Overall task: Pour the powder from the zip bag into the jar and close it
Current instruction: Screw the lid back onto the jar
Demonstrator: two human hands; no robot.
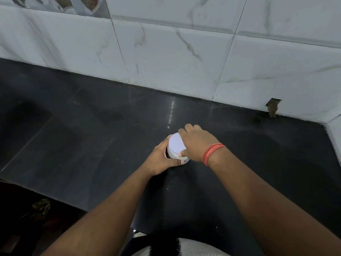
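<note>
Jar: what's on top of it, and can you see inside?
A white lid sits on the jar, with the right hand over it. The left hand holds the side. Contents are hidden.

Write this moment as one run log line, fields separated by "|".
phase: closing jar | left hand: grips jar side | right hand: on white lid | jar: upright on dark counter | zip bag: not in view

Counter (92, 126) bare around jar (176, 150); wall (184, 52) apparently near.
</note>
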